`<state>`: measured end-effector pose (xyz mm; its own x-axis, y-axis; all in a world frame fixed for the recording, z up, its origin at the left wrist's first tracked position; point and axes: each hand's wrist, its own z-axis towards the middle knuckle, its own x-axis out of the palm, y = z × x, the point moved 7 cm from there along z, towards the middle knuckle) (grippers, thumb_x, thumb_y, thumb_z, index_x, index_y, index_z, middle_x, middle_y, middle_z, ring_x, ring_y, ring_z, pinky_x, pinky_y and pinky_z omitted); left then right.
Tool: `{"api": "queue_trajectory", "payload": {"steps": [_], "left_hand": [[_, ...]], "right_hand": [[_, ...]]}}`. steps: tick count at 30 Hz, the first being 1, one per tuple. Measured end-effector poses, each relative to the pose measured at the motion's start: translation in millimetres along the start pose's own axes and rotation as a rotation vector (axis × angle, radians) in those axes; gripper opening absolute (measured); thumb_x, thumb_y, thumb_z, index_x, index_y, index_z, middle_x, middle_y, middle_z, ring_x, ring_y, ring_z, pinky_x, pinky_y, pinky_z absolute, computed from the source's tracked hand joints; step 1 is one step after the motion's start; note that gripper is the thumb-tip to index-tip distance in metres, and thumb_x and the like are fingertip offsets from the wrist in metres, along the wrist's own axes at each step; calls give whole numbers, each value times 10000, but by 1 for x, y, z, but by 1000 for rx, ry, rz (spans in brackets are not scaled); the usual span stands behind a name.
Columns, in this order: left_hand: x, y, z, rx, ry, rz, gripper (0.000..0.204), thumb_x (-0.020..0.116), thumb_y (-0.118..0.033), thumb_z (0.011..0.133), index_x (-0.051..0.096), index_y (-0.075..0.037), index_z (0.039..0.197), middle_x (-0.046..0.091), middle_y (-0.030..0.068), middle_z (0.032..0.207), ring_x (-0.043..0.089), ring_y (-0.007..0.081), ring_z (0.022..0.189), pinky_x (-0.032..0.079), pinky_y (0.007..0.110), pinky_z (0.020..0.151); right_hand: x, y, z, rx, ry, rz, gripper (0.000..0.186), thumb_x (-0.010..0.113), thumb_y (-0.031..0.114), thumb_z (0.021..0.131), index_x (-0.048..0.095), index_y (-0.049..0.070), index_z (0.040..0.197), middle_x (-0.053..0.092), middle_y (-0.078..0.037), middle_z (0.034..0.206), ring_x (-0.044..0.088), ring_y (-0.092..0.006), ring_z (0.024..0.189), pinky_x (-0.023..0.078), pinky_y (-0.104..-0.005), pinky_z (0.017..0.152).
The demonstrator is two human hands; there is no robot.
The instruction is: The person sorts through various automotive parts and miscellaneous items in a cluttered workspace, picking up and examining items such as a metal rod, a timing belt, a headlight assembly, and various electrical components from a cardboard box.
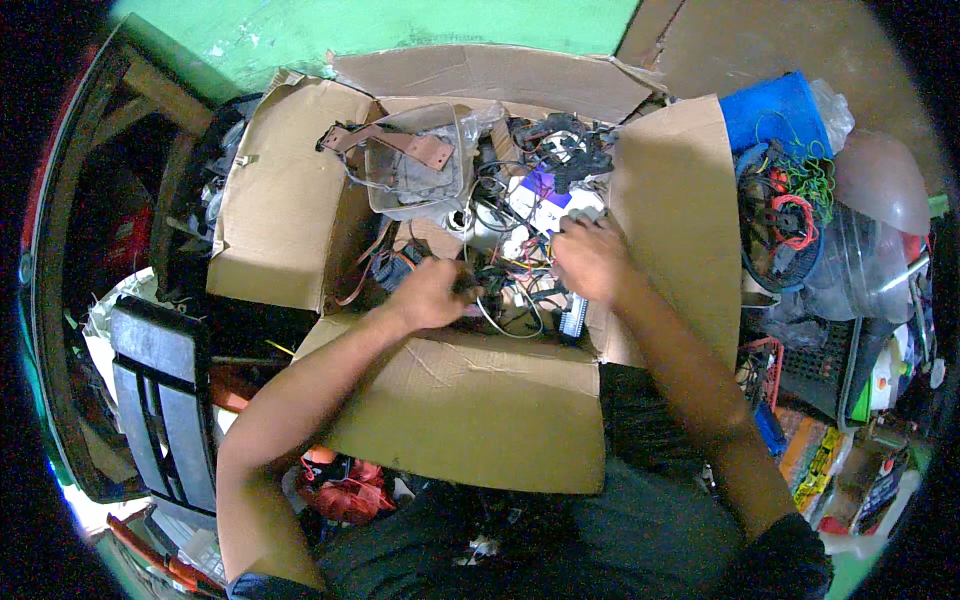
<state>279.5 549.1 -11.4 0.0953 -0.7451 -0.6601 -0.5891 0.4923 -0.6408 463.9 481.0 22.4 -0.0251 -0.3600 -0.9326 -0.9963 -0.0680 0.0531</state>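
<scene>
An open cardboard box full of tangled cables and electronic parts stands in front of me. Both my hands reach down into it. My left hand is closed at the near left part of the heap, its fingertips hidden among dark cables. My right hand has curled fingers over the right side of the heap, beside thin coloured wires. What either hand grips does not show. A white cable loops between them. Just beyond my right hand lies a white and purple packet.
Inside the box, a clear plastic tub holds a brown strip. A blue container and a basket of coloured wires stand at right. A black slatted panel leans at left; a green wall rises behind.
</scene>
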Motion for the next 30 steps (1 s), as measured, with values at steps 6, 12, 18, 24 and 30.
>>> {"api": "queue_trajectory", "payload": {"steps": [6, 12, 18, 24, 30], "left_hand": [[40, 110, -3, -19, 141, 203, 1052, 792, -370, 799, 151, -100, 1587, 612, 225, 1336, 612, 418, 1187, 522, 464, 989], [59, 96, 8, -112, 136, 100, 1111, 858, -287, 724, 181, -82, 1581, 560, 237, 1401, 581, 402, 1242, 482, 430, 1057], [49, 65, 9, -37, 123, -263, 796, 808, -447, 817, 494, -69, 1443, 640, 208, 1306, 604, 369, 1219, 466, 438, 1062], [55, 23, 29, 116, -42, -233, 508, 648, -338, 969, 540, -122, 1416, 619, 202, 1344, 578, 394, 1256, 452, 466, 1068], [12, -35, 11, 27, -11, 282, 443, 653, -366, 931, 640, -111, 1293, 715, 245, 947, 697, 436, 885, 572, 517, 815]], "right_hand": [[12, 95, 22, -298, 13, 342, 518, 743, 241, 856, 560, 58, 1305, 532, -205, 1322, 600, -407, 1153, 511, -507, 969], [88, 105, 29, -220, 26, 205, 819, 755, 196, 831, 311, 163, 1518, 449, -227, 1452, 461, -417, 1333, 410, -565, 1076], [60, 81, 24, -212, 83, 288, 733, 803, 229, 773, 401, 91, 1370, 688, -196, 1098, 630, -348, 1152, 341, -618, 1057], [27, 51, 12, -165, -86, -119, 464, 864, 344, 656, 752, 71, 1014, 584, -128, 1218, 483, -319, 1245, 293, -615, 1070], [24, 27, 11, -51, 74, 56, 416, 836, 378, 735, 765, 83, 1019, 578, -133, 1212, 486, -337, 1289, 257, -688, 1086]]}}
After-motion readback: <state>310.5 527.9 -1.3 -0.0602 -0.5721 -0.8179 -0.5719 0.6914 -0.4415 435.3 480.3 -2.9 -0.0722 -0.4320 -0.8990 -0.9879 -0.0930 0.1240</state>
